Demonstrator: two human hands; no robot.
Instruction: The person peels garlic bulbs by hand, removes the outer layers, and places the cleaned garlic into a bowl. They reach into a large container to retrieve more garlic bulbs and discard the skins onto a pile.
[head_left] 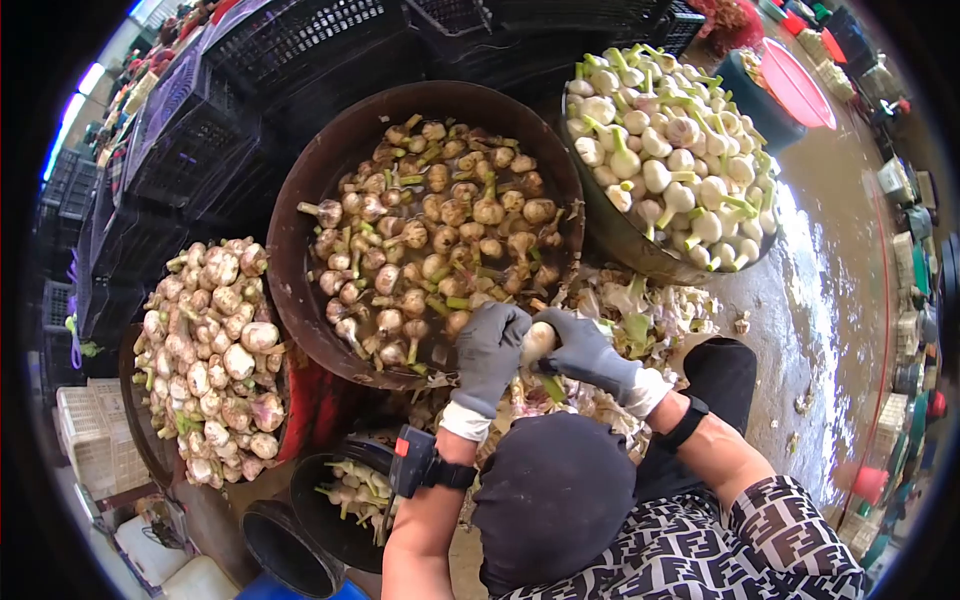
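Note:
My left hand (490,350), in a grey glove, is closed with its fingers curled against one side of a pale garlic bulb (538,342). My right hand (590,352), gloved the same way, grips the bulb from the other side. Both are over the near rim of a wide brown tub (287,290), where unpeeled garlic bulbs (438,240) sit in murky water. Beneath my hands lies a heap of garlic skins (640,310). My fingertips are partly hidden behind the bulb and gloves.
A tub heaped with cleaned white garlic (680,150) stands at the upper right. Dirty garlic bulbs (220,370) are piled at the left. A black bucket (310,500) holds trimmed garlic pieces. Black crates (190,130) are stacked behind; wet floor (820,330) extends along the right.

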